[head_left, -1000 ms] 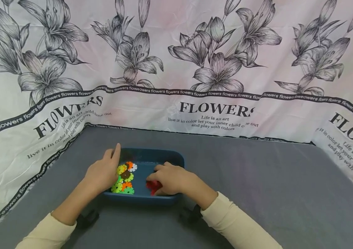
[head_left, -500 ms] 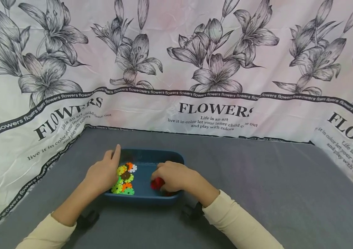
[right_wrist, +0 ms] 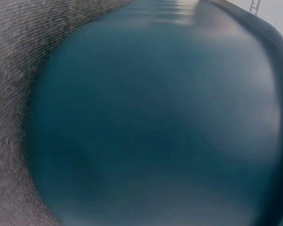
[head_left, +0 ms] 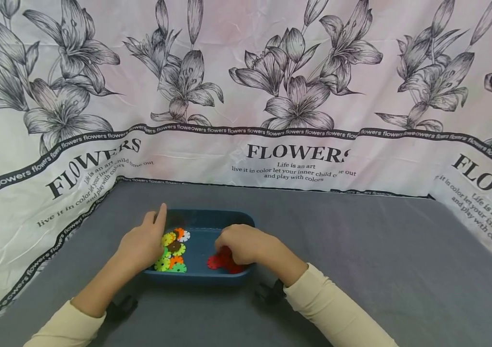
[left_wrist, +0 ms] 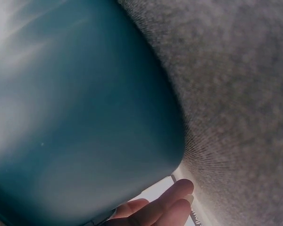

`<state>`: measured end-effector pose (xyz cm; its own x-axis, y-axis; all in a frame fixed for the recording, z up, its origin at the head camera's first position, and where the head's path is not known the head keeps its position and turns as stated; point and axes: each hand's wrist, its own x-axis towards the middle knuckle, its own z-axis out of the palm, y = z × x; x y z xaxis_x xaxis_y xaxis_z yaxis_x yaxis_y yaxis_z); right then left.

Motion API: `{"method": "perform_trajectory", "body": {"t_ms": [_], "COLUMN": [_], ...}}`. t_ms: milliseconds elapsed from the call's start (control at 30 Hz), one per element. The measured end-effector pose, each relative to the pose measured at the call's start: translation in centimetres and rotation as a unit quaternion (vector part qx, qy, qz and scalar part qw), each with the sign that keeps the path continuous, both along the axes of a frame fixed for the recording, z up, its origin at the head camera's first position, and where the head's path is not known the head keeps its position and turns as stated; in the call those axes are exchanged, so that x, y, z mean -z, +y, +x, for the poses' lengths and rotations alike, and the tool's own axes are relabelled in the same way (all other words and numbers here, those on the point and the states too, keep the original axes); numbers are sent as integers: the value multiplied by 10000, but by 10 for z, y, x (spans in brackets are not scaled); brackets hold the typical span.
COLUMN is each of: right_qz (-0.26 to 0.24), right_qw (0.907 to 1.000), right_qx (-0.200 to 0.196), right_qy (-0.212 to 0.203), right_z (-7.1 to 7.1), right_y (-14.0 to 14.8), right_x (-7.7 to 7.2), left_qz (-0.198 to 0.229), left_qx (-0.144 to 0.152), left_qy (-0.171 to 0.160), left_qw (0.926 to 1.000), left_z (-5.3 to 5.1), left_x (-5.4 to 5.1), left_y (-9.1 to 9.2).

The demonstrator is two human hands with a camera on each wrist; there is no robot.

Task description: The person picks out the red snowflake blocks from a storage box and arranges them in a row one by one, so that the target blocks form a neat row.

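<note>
A dark blue plastic basin [head_left: 198,275] stands on the grey cloth. Over its left end rests my left hand [head_left: 142,245], gripping the rim; in the left wrist view several fingertips [left_wrist: 167,205] show beside the basin's outer wall. Inside, at the right end, my right hand [head_left: 243,245] has its fingers curled down onto red snowflake discs [head_left: 214,262]. Part of that red pile is hidden under the hand. Yellow, green, orange, white and brown snowflake discs [head_left: 177,248] lie together at the left end. The right wrist view shows mostly the basin's outer wall [right_wrist: 151,117].
Grey cloth [head_left: 337,250] covers the tabletop around the basin. A white curtain [head_left: 298,159] printed with flowers and lettering hangs behind and along both sides. Dark wrist-camera mounts [head_left: 269,291] sit below the forearms.
My right hand has shifted slightly right and its fingers have drawn in; more red discs show spread beneath it. My left hand stays on the rim. The head view has shifted slightly.
</note>
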<state>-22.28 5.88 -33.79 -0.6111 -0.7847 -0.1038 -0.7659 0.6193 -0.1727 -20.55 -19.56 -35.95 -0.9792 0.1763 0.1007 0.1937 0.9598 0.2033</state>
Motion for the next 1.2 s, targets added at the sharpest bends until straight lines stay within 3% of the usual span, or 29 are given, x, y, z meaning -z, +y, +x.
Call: {"method": "perform_trajectory", "body": {"t_ms": [300, 433, 633, 767, 900, 967, 1133, 1200], "right_qz": [-651, -751, -1238, -1609, -2085, -2385, -2940, -2985], "right_qw": [9976, 9970, 9895, 9828, 9704, 9597, 9290, 9214], "right_qx": [-187, -73, 169, -46, -337, -318, 36, 211], "right_qy": [-140, -169, -726, -910, -1173, -1453, -2248, -2479], "right_z": [-9, -11, -12, -18, -29, -35, -49, -55], "right_y": [11, 17, 29, 39, 54, 63, 84, 92], "right_x": [-3, -9, -22, -30, -35, -35, -31, -26], "left_qz": [-92, -86, -97, -120, -93, -67, -50, -60], "left_qx": [-51, -36, -48, -58, -56, -44, -28, -32], "left_qy": [-27, -25, 4, -8, -25, -16, 23, 37], "left_qw": [9999, 10000, 9999, 9999, 9999, 10000, 10000, 10000], "left_z": [0, -1, -2, -2, -1, -1, -1, -1], "left_x": [-1, -1, 0, 1, 0, 0, 0, 0], "left_y": [1, 0, 0, 0, 0, 0, 0, -1]}}
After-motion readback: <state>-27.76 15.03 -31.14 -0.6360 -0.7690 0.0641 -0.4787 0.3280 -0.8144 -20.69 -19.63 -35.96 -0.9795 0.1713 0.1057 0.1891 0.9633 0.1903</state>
